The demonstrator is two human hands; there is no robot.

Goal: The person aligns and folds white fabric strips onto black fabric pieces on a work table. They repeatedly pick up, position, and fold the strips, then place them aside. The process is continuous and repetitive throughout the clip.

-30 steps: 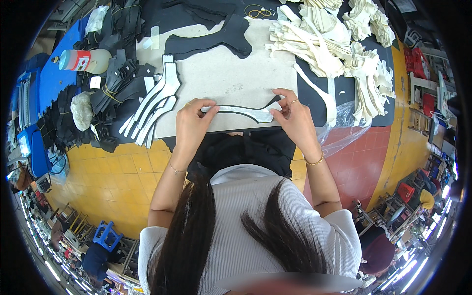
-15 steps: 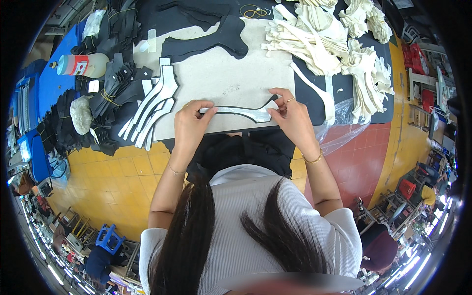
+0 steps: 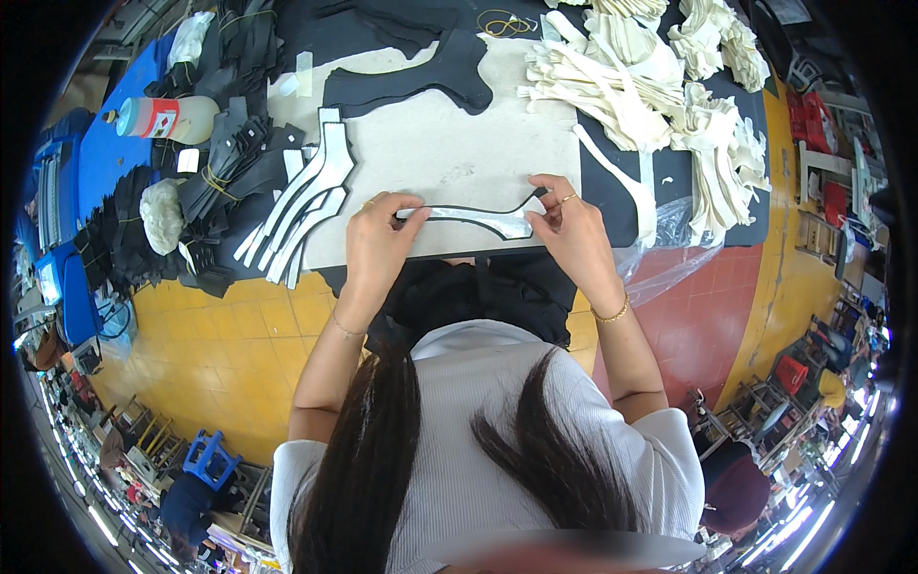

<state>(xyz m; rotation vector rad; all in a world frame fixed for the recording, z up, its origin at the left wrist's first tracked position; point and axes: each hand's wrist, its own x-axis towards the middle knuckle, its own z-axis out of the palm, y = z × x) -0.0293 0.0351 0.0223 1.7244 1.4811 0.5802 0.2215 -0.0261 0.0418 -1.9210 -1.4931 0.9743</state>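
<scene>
A curved strip (image 3: 469, 217) with a pale, shiny face and black edges stretches between my two hands, just above or on the near part of a light grey board (image 3: 411, 158). My left hand (image 3: 378, 239) pinches its narrow end between thumb and fingers. At the wider, flared end, my right hand (image 3: 577, 234) has thumb and fingers closed on it. To the left of my left hand lie several similar pale-faced, black-edged strips (image 3: 330, 163), overlapping in a fan. Black curved fabric pieces (image 3: 411, 84) rest in a pile on the far part of the board.
Bundles of cream fabric pieces (image 3: 612, 91) cover the far right of the table, near a clear plastic bag (image 3: 674, 230). A single cream strip (image 3: 626, 182) lies right of the board. At left are a bottle (image 3: 172, 119) and tied black bundles (image 3: 225, 172).
The whole picture has shifted slightly to the right. Both hands keep the same hold on the strip, with hardly any movement against the board.
</scene>
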